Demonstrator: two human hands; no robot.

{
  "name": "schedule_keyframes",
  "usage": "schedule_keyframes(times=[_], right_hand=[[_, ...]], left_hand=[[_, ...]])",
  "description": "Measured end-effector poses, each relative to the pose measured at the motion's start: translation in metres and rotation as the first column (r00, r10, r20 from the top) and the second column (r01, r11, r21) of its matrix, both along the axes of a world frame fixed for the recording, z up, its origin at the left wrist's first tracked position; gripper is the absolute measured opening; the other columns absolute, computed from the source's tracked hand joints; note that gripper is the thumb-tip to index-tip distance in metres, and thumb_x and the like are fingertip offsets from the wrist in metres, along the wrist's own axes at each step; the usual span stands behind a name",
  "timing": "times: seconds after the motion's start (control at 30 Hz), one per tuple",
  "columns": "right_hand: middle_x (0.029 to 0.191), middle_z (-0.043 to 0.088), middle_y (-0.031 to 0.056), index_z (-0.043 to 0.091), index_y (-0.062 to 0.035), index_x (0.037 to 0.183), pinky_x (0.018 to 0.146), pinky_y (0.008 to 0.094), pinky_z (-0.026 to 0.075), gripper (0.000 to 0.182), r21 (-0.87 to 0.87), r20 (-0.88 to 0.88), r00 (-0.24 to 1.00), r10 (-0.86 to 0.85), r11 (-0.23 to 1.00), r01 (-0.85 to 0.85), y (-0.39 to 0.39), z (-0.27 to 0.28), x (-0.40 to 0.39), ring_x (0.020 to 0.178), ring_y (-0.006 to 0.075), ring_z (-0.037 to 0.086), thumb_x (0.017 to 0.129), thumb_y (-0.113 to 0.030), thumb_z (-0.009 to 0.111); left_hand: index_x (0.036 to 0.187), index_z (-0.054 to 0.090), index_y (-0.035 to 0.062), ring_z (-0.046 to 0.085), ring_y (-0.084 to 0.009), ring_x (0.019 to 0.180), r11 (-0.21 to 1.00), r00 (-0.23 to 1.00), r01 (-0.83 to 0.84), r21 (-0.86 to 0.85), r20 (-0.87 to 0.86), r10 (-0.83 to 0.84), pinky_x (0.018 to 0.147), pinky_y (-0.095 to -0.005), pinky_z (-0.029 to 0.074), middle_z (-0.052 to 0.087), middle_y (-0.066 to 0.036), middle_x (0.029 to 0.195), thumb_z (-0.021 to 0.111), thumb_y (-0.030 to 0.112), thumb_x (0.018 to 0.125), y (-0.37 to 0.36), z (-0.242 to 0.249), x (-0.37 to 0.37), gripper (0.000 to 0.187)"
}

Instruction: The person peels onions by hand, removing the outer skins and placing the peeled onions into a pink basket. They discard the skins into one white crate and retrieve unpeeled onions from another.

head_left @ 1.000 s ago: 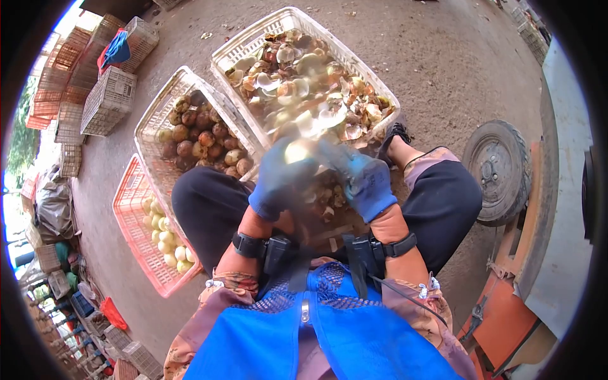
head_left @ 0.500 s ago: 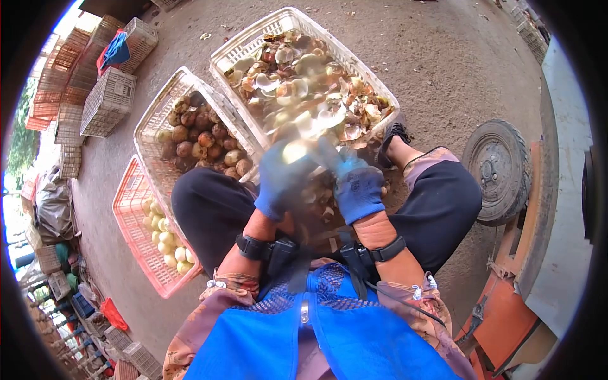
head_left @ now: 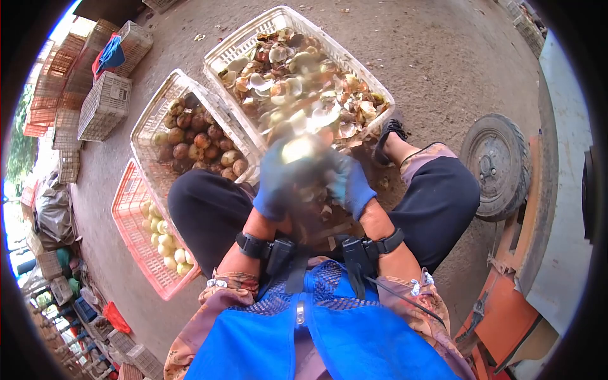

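My left hand point(head_left: 276, 180), in a blue glove, is closed around a pale, peeled-looking onion point(head_left: 296, 150) in front of my knees. My right hand point(head_left: 350, 185), gloved in blue too, is beside it with its fingers curled towards the onion. Blur hides what those fingers grip, if anything. Just beyond my hands is a white crate point(head_left: 212, 58) full of onion peels point(head_left: 278, 88). A second white crate point(head_left: 140, 120) to the left holds brown, unpeeled onions point(head_left: 197, 140). Pale peeled onions point(head_left: 166, 240) lie in a pink crate point(head_left: 140, 253) by my left knee.
A spare wheel point(head_left: 495, 166) leans against an orange metal frame point(head_left: 503, 310) on the right. Stacked crates point(head_left: 105, 104) and a grey sack point(head_left: 54, 209) stand along the left. My bent legs flank the work spot. Some peels lie on the ground between them.
My right hand has turned and its fingers have shifted against the onion. My left hand still holds the onion at nearly the same spot. The view has shifted slightly.
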State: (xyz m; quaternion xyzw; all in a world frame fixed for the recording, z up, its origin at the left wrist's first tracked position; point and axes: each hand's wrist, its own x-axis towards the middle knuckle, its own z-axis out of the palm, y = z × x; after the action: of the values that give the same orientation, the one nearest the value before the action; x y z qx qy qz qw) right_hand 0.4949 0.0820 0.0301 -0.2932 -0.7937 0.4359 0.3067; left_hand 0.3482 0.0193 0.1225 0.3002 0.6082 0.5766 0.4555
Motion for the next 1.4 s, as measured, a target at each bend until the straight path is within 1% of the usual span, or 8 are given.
schedule_keyframes(times=[0.07,0.4,0.47,0.57,0.83,1.1,1.17,1.4], right_hand=[[0.117,0.067,0.0028,0.055,0.0008,0.136,0.086,0.0266,0.051,0.044,-0.603,-0.297,0.95,-0.097,0.79,-0.108,0.004,0.043,0.001,0.099,0.0081,0.06,0.093,-0.002,0.057],[0.101,0.071,0.0126,0.069,-0.0046,0.108,0.076,0.028,0.055,0.024,-0.557,-0.368,0.895,-0.252,0.83,0.004,-0.001,0.058,-0.005,0.085,0.0188,0.069,0.085,0.001,0.065],[0.094,0.071,0.0033,0.07,-0.0036,0.109,0.077,0.026,0.051,0.018,0.03,-0.18,0.94,-0.29,0.954,0.3,0.0,0.065,-0.004,0.083,0.0093,0.062,0.094,-0.011,0.065],[0.096,0.072,0.009,0.068,-0.0044,0.115,0.08,0.0287,0.052,0.023,0.042,-0.008,0.933,-0.36,0.932,0.36,0.017,0.051,0.001,0.087,0.0121,0.065,0.094,-0.012,0.063],[0.113,0.071,0.0142,0.062,-0.0091,0.131,0.088,0.0325,0.053,0.037,-0.024,-0.029,0.901,-0.432,0.902,0.431,0.033,0.05,0.003,0.102,0.019,0.069,0.094,-0.009,0.058],[0.119,0.067,0.0142,0.054,-0.019,0.141,0.076,0.0403,0.056,0.059,0.369,0.212,0.975,-0.065,0.929,-0.019,0.017,0.088,0.015,0.094,0.0331,0.068,0.084,-0.006,0.064],[0.117,0.067,0.0136,0.053,-0.0204,0.141,0.074,0.0417,0.056,0.062,0.384,0.287,0.957,-0.049,0.921,-0.068,0.018,0.09,0.019,0.091,0.0333,0.068,0.082,-0.005,0.063],[0.111,0.067,0.0125,0.051,-0.024,0.143,0.071,0.0425,0.055,0.063,0.41,0.479,0.873,-0.091,0.902,-0.132,0.017,0.082,0.022,0.085,0.0329,0.067,0.084,-0.007,0.063]], left_hand=[[0.119,0.059,-0.0021,0.064,-0.0109,0.079,0.999,0.987,-0.029,0.04,0.156,0.022,0.067,-0.025,0.054,0.068,-0.004,0.093,0.069,0.002,0.075,0.0,-0.002,0.0,0.045],[0.119,0.059,0.0006,0.063,-0.0109,0.088,0.987,0.965,0.158,0.034,-0.215,-0.147,0.077,-0.0262,0.054,0.065,-0.004,0.102,0.069,0.0,0.071,-0.007,-0.024,-0.002,0.049],[0.118,0.059,0.001,0.063,-0.0113,0.087,0.99,0.977,0.134,0.033,-0.171,-0.126,0.077,-0.0262,0.054,0.065,-0.004,0.103,0.069,-0.001,0.07,-0.006,-0.02,0.001,0.049],[0.121,0.057,0.0017,0.063,-0.0125,0.089,0.99,0.989,0.143,0.006,-0.034,-0.143,0.08,-0.0257,0.053,0.065,-0.005,0.104,0.068,0.0,0.071,-0.007,-0.016,-0.001,0.051],[0.132,0.051,0.0008,0.063,-0.0167,0.102,0.967,0.652,0.255,-0.02,-0.734,-0.187,0.084,-0.0247,0.051,0.062,-0.01,0.12,0.063,-0.004,0.079,-0.02,-0.03,-0.015,0.054],[0.128,0.058,-0.0024,0.056,-0.027,0.119,0.984,0.881,0.165,0.062,-0.458,-0.119,0.102,-0.0353,0.045,0.055,-0.017,0.133,0.072,0.005,0.079,-0.003,-0.003,-0.021,0.051],[0.142,0.044,-0.0013,0.054,-0.0231,0.122,0.997,0.998,0.041,0.068,0.052,-0.045,0.102,-0.0354,0.044,0.054,-0.015,0.136,0.074,0.004,0.077,-0.001,0.006,-0.019,0.072],[0.157,0.02,0.0083,0.065,-0.021,0.097,0.989,0.989,0.116,0.094,-0.101,-0.107,0.078,-0.0276,0.056,0.062,-0.015,0.116,0.069,-0.012,0.059,-0.001,-0.005,-0.023,0.111]])
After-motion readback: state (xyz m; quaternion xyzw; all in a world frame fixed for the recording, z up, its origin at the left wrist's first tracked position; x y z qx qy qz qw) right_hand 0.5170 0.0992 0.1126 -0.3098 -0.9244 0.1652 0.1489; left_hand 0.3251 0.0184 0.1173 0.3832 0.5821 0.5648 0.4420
